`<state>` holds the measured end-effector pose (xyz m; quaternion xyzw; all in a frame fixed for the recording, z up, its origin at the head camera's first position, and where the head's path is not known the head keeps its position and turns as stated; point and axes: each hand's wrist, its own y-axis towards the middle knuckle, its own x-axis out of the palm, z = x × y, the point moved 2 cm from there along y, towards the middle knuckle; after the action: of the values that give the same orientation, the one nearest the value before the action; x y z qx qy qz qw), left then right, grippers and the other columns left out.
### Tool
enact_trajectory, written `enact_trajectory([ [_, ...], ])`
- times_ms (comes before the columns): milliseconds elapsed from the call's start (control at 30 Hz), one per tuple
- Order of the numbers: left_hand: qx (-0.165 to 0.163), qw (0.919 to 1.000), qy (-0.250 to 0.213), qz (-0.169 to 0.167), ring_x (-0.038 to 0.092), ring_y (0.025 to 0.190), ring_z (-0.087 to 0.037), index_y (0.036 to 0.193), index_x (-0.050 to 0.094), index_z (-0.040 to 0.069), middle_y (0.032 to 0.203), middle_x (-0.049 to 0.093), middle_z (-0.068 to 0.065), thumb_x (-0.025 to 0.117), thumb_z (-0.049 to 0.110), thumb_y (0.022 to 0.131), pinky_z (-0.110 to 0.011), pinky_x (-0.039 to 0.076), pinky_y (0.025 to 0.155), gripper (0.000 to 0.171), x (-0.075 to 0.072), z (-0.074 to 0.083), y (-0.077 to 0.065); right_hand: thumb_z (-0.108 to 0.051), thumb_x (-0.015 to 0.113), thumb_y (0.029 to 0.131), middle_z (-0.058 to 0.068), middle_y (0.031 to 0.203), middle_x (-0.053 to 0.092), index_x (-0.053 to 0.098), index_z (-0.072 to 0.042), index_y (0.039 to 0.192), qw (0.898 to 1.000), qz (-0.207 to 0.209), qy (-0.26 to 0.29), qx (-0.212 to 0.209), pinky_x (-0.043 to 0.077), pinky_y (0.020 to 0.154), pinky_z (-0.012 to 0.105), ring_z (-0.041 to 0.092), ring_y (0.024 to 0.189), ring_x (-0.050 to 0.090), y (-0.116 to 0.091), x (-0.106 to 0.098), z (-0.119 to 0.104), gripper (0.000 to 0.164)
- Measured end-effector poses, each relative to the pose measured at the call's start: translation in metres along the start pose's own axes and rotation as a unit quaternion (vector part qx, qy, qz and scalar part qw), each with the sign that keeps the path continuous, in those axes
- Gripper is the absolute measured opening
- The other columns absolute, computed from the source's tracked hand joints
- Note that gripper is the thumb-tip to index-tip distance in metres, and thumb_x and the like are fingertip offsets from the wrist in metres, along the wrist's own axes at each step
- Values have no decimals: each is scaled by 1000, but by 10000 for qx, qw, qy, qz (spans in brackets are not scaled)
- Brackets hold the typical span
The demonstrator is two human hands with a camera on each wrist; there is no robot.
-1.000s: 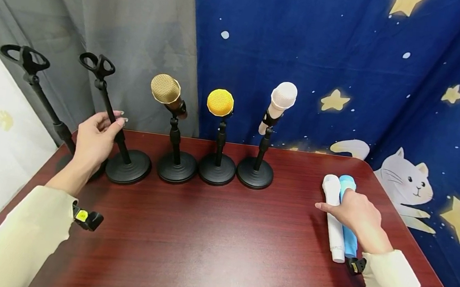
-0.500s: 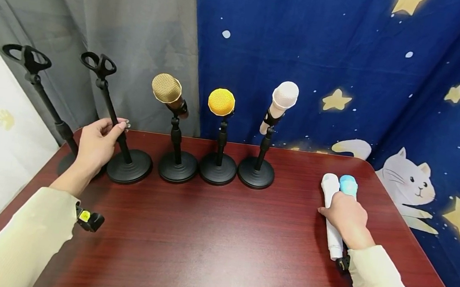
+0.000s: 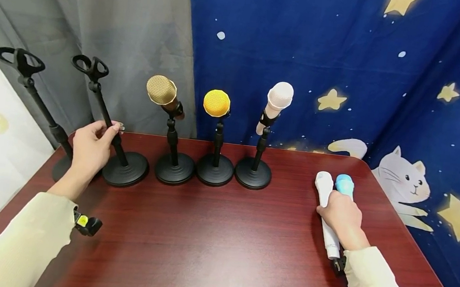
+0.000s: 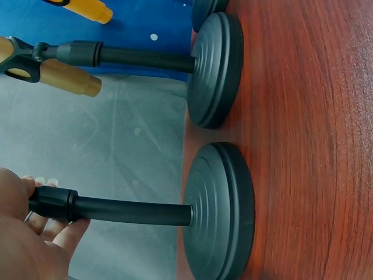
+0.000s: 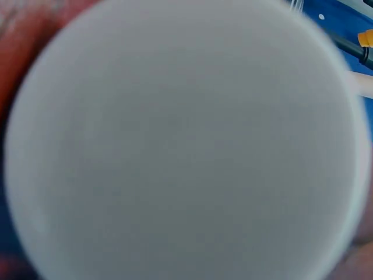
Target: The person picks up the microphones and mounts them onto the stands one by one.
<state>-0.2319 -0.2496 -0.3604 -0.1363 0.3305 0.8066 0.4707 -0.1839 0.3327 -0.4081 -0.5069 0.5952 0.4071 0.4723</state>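
My left hand [image 3: 90, 150] grips the pole of a black desktop microphone stand [image 3: 125, 170], whose clip on top holds nothing. The left wrist view shows fingers and thumb around the pole's upper collar [image 4: 53, 203]. At the right of the table, my right hand [image 3: 341, 216] holds a white microphone [image 3: 324, 184] by its body, thumb along the left side. Its round end [image 5: 186, 140] fills most of the right wrist view. Beside it lies a light blue microphone [image 3: 345, 183], its lower part hidden by the right hand.
Another bare stand [image 3: 21, 63] stands at the far left. Along the back edge, three stands hold a gold microphone [image 3: 161, 90], a yellow microphone [image 3: 216, 103] and a pale pink microphone [image 3: 280, 96]. Curtains hang behind the reddish-brown table [image 3: 212, 235].
My right hand has shifted left from over the blue microphone and closed around the white one, which now sits slightly apart from the blue. The left hand keeps its grip on the stand.
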Motion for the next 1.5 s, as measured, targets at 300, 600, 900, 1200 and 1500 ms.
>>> enact_trajectory([
  [300,-32,9995,-49,301,38,52,-4,80,65,4,51,43,24,62,40,100,-23,28,48,42,-13,2,-6,-25,71,84,24,85,67,60,4,93,9994,259,189,-110,48,55,51,38,68,62,-6,-1,1,32],
  [600,82,9988,-345,339,43,53,1,88,76,7,67,57,41,65,40,98,-20,31,46,36,-25,16,-13,-27,71,86,28,99,69,62,2,113,9982,460,370,-107,50,59,55,44,78,65,-13,-3,-3,40],
  [900,473,9963,-695,194,54,56,6,93,80,5,70,65,36,69,34,97,-14,38,49,31,-34,40,-28,-28,77,85,21,89,71,62,5,125,9922,718,736,-709,54,67,48,34,74,64,-23,-10,-12,53],
  [1200,927,9921,-725,-431,50,56,5,98,81,14,71,66,32,74,33,94,-17,37,49,21,-33,75,-53,-35,76,89,22,106,74,57,5,134,9813,902,1416,-939,56,68,35,29,83,76,-38,-24,-25,64],
  [1500,1101,9851,-899,-964,38,50,-1,102,82,23,73,69,27,77,33,90,-26,30,43,16,-12,110,-85,-37,79,88,13,106,77,62,-8,134,9607,1568,2034,-1057,48,64,15,5,79,74,-55,-43,-41,57],
])
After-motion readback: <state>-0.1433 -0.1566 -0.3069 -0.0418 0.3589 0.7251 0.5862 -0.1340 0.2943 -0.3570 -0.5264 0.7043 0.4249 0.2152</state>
